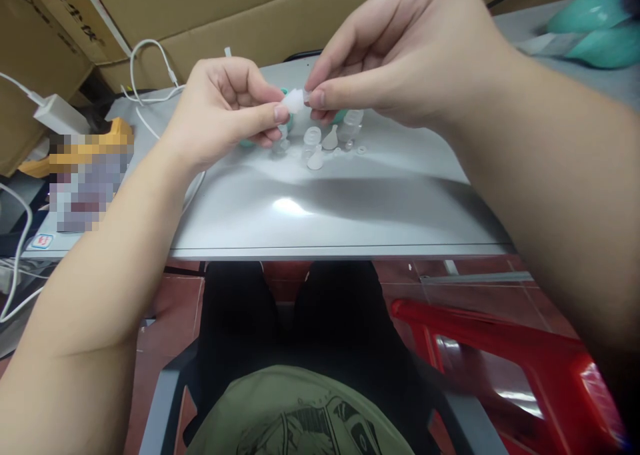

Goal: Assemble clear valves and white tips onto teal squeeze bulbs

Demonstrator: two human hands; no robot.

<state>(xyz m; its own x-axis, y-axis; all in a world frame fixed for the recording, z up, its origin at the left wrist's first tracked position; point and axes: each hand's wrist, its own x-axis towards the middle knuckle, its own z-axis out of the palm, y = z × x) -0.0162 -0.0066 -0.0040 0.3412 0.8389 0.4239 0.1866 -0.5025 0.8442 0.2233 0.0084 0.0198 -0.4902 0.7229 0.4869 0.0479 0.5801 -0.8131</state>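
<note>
Above the back of the table, my left hand [237, 105] pinches a small white translucent plastic piece [294, 100] between thumb and fingertips. From the other side, my right hand [370, 55] is closed at the piece's right end, on a small clear part [306, 98]; whether the two are joined I cannot tell. Below the hands stand small clear bottles, one [313, 138] in the middle and another [351, 125] tilted to the right. Flat pale teardrop-shaped pieces [315, 158] lie beside them, along with tiny clear rings [361, 150]. Teal items behind are mostly hidden by my fingers.
A white charger [61, 115] with cables and a yellow object [120, 134] are at the left, near a blurred-out item [87, 188]. Teal packages [600, 32] lie back right. Cardboard [240, 8] walls the rear. A red stool [500, 342] stands below right.
</note>
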